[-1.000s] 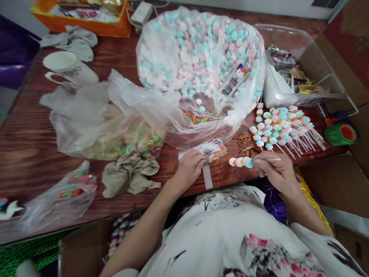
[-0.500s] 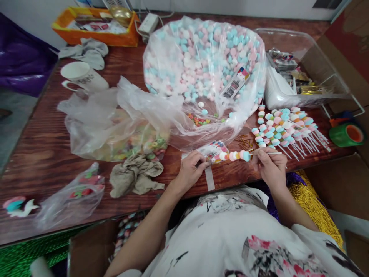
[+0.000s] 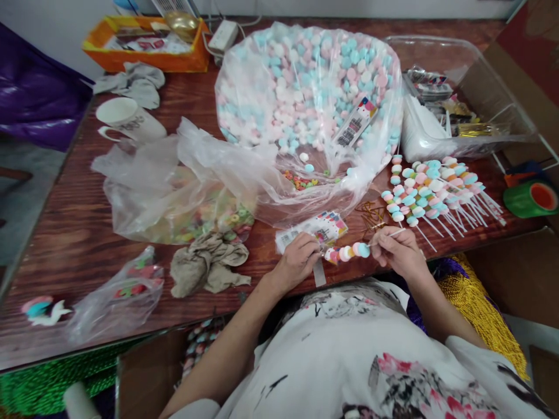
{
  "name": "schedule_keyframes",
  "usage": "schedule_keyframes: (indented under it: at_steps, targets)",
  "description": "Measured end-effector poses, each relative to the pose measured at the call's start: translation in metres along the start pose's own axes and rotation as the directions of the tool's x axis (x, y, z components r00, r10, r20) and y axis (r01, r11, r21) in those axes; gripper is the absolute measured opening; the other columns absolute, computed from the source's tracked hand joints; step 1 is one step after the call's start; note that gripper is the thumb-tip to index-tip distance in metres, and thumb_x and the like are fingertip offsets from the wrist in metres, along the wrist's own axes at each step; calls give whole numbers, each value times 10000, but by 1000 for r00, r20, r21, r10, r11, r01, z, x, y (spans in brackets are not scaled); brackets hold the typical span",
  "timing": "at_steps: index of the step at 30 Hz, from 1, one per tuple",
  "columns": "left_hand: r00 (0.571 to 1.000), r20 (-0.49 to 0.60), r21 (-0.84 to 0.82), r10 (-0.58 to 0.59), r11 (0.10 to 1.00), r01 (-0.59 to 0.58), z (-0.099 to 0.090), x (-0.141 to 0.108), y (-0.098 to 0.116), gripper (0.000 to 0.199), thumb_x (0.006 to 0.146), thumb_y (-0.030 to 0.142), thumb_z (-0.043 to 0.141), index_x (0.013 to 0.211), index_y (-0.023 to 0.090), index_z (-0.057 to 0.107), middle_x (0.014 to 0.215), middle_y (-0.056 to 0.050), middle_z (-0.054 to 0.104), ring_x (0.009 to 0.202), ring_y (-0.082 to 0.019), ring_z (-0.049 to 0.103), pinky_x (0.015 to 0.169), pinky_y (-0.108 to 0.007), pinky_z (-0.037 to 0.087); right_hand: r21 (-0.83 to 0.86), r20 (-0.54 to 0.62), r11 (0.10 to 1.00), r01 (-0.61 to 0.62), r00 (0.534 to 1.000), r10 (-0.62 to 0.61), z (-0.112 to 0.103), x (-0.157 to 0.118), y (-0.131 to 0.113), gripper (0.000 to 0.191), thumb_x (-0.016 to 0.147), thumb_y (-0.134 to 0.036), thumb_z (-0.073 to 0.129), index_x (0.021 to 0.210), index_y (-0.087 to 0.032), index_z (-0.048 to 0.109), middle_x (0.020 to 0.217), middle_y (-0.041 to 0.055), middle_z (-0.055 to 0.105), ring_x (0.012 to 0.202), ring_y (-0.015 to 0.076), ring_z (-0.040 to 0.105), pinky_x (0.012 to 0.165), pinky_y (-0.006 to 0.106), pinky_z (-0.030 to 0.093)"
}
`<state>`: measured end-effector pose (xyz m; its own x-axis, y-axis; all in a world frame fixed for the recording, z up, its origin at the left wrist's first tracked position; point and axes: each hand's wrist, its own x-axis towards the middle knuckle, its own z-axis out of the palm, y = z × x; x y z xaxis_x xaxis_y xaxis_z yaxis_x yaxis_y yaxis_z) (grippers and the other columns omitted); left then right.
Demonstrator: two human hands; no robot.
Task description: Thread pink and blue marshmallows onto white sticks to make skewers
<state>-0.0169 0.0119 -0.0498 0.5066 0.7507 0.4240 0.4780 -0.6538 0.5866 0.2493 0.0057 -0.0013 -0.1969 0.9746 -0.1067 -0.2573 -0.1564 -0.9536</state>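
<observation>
Candy skewer held between hands, near side. Right hand gripped its stick, presumably sparing the candy; left hand pinched printed wrapper at skewer's left end, seemingly steadying it.

A marshmallow bag blocks ahead; bare tabletop flanks the left hand.

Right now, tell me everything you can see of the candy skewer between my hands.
The candy skewer is a row of soft-looking, rounded pieces in white, pink and orange, with a pale blue one at its right end, on a thin white stick. It points left, nearly level, near the front edge of the table. Your right hand pinches the stick, which pokes out past the fingers. Its left end meets a clear printed wrapper at your left hand; how far inside is unclear.
</observation>
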Motion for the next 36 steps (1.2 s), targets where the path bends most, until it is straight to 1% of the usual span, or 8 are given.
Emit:
schedule_keyframes:
  at_steps: [3, 8, 17, 20, 22, 26, 29, 36]
  targets:
    - [1000, 14, -19, 0, 1000, 0, -1, -1, 2, 83, 910, 196, 537, 858, 170, 596, 847, -70, 621, 816, -170, 571, 746, -329, 504, -6, -77, 999, 49, 996, -49, -2, 2, 5, 251, 852, -351, 651, 695, -155, 657, 602, -13, 607, 424, 65, 477, 385, 193, 344]
    - [999, 40, -31, -15, 999, 16, -3, -1, 6, 112, 922, 217, 516, 859, 169, 596, 846, -79, 628, 830, -178, 581, 758, -348, 511, -7, 22, 1000, 26, 999, -26, 2, 1, 13, 238, 845, -366, 654, 727, -159, 665, 635, -2, 633, 449, 81, 509, 397, 201, 377]
    - [999, -21, -39, -38, 999, 37, -17, 3, 15, 20, 883, 194, 583, 893, 195, 566, 999, -88, 635, 1021, -214, 584, 898, -410, 481, 70, -30, 992, 108, 994, -106, 12, -1, 20, 242, 851, -360, 644, 714, -162, 665, 626, -1, 624, 449, 82, 506, 403, 203, 379]
    - [993, 57, -37, -105, 994, 107, -22, 7, 24, 367, 837, 297, 666, 1151, 183, 515, 1182, -138, 609, 1099, -248, 584, 917, -406, 480, 143, -47, 979, 143, 989, -138, 14, -2, 19, 226, 850, -358, 647, 724, -171, 670, 616, -5, 613, 453, 86, 502, 383, 197, 362]
    - [972, 168, 11, -164, 986, 165, -23, 11, 31, 539, 804, 354, 699, 1256, 173, 468, 1158, -134, 628, 1033, -250, 614, 859, -380, 492, 141, 7, 979, 148, 989, -150, 16, -4, 18, 221, 848, -361, 649, 733, -175, 679, 629, 0, 623, 455, 88, 509, 385, 202, 375]
    - [913, 291, 86, -286, 958, 273, -20, 18, 37, 130, 835, 293, 634, 902, 189, 594, 779, -25, 648, 672, -160, 591, 602, -265, 411, 77, 136, 986, 145, 979, -155, 23, -8, 14, 208, 859, -353, 638, 770, -174, 693, 697, 19, 666, 495, 101, 564, 445, 228, 455]
    - [897, 274, 108, -346, 938, 329, -18, 19, 38, 110, 790, 227, 626, 726, 186, 548, 660, -1, 592, 572, -135, 515, 536, -250, 317, 15, 177, 991, 133, 975, -134, 30, -10, 11, 179, 885, -295, 606, 801, -170, 703, 721, 23, 674, 515, 96, 590, 476, 223, 477]
    - [840, 305, 173, -450, 893, 415, -20, 27, 52, 37, 762, 200, 574, 736, 176, 563, 682, -11, 605, 611, -144, 530, 568, -251, 303, -27, 18, 998, 62, 998, -62, 53, -9, 20, 242, 842, -378, 641, 753, -157, 685, 603, -7, 636, 402, 65, 513, 385, 188, 396]
